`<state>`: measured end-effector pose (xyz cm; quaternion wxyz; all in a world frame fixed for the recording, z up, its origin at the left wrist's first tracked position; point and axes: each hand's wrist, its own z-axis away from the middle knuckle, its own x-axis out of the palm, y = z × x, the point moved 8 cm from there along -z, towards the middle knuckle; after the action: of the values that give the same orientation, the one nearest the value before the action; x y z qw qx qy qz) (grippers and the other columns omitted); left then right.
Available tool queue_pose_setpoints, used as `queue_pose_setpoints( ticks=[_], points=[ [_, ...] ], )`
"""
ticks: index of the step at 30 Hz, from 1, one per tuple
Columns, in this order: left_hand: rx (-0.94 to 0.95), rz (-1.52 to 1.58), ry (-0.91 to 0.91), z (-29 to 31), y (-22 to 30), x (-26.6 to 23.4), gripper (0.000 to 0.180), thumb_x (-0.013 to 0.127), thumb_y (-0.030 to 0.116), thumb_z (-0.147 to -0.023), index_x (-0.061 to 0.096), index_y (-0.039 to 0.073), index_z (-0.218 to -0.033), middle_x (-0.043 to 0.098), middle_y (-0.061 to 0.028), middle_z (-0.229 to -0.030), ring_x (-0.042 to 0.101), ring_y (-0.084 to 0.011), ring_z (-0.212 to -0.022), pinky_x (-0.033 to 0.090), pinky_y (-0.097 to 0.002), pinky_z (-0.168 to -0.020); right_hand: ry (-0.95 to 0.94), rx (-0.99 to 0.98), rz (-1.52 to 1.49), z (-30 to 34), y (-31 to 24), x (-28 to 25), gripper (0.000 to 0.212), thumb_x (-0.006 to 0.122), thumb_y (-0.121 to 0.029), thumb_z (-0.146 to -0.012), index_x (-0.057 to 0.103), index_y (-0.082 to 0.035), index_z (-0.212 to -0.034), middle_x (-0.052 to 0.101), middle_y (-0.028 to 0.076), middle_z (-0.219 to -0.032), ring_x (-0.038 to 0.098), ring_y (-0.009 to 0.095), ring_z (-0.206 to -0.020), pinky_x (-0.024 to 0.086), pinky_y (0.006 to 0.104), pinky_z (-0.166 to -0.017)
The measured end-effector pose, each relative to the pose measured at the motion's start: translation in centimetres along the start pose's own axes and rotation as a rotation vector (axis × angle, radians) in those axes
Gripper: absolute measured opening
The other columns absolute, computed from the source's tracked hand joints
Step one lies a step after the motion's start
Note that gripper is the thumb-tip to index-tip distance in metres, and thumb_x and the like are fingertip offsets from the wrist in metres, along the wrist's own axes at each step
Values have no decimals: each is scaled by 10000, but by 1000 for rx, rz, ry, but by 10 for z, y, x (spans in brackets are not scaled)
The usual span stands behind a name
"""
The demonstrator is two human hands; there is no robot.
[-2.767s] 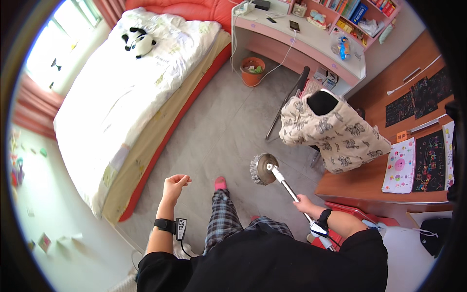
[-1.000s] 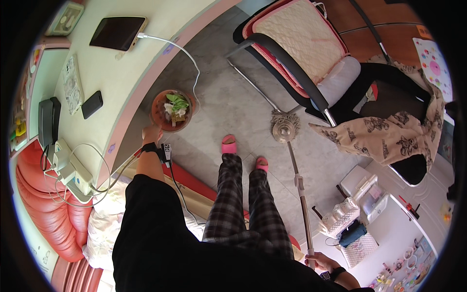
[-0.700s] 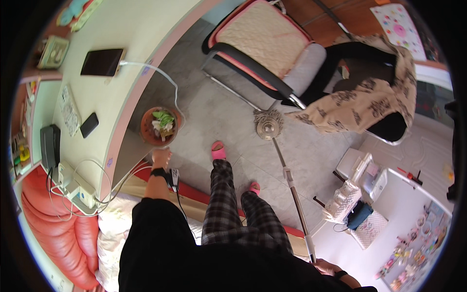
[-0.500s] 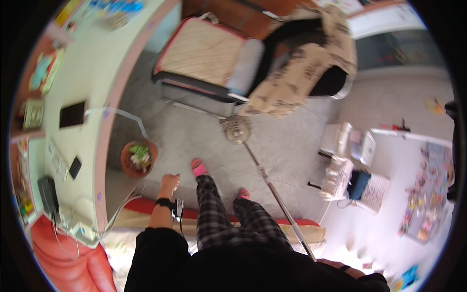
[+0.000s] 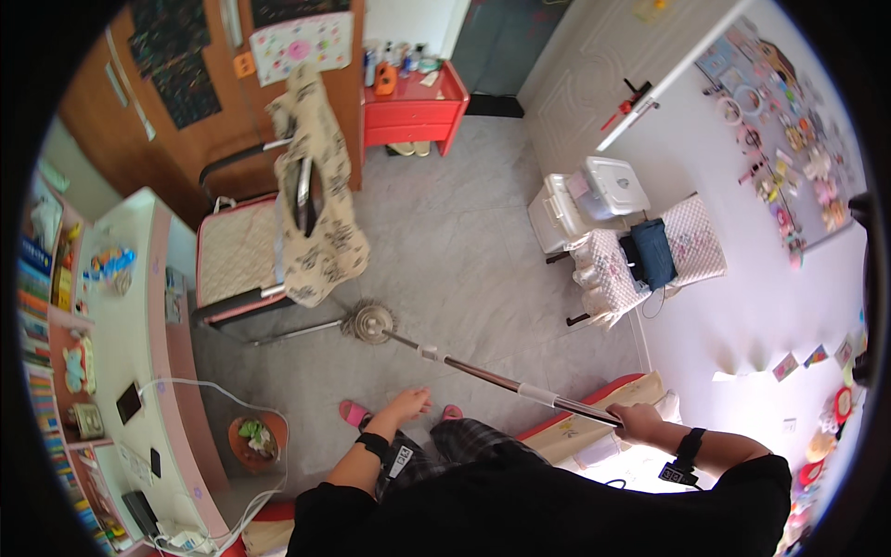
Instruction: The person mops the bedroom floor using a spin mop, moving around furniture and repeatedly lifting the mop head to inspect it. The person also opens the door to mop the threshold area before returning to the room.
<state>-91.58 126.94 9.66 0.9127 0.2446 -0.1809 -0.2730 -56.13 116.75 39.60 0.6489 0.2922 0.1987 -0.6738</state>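
Note:
My right hand is wrapped round the upper end of a mop's metal pole. From there the pole slants down to the left, to the round mop head with grey strands on the floor. The head lies at the end of a metal foot bar of the chair, which has a quilted seat and a beige patterned cloth draped over its back. My left hand hangs free of the pole above my pink slippers, fingers curled in with nothing seen in them.
A desk runs along the left, with a potted plant and a white cable beside it. Right of the floor stand a cloth-covered chair and lidded plastic boxes. A red cabinet stands at the back, near an open door.
My view has swung to the right, bringing the red cabinet and more of the door into sight. My right hand on the pole now shows fully. The mop head remains by the chair's foot.

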Motion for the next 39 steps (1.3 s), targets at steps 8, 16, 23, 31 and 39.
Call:
queue_pose_setpoints(
  ticks=[8,16,23,31,39],
  points=[
    [-215,238,-137,-56,72,131,610,391,535,-897,438,27,-1231,601,-102,-1081,572,-184,-963,452,-325,-780,626,-246,347,-32,9,-70,164,541,-147,-755,547,-98,-912,565,25,-578,599,216,-543,419,346,-452],
    [-109,1059,-265,-118,210,197,265,407,269,-931,482,31,-1020,580,-83,-997,547,-219,-855,464,-350,-727,675,-173,412,-52,41,-166,132,553,-134,-732,561,-92,-857,548,12,-618,586,181,-599,410,301,-537],
    [-210,860,-318,-200,334,259,177,464,249,-907,498,77,-936,561,-56,-901,526,-170,-787,458,-310,-677,805,43,212,-50,146,-250,189,539,-91,-705,564,-57,-889,553,44,-748,568,194,-781,423,339,-761],
    [-178,435,-177,-272,458,274,267,542,323,-892,512,58,-889,559,-36,-810,537,-151,-750,462,-270,-604,853,522,202,-25,244,-316,417,760,-156,-544,589,-65,-913,525,45,-735,531,208,-796,323,480,-1008],
    [-107,-28,-454,-310,532,276,434,545,393,-879,488,47,-1135,582,-64,-1098,573,-159,-969,432,-287,-786,538,621,-254,-102,356,-296,361,785,-301,-582,621,-37,-764,601,119,-638,597,284,-568,496,344,-585]
  ],
)
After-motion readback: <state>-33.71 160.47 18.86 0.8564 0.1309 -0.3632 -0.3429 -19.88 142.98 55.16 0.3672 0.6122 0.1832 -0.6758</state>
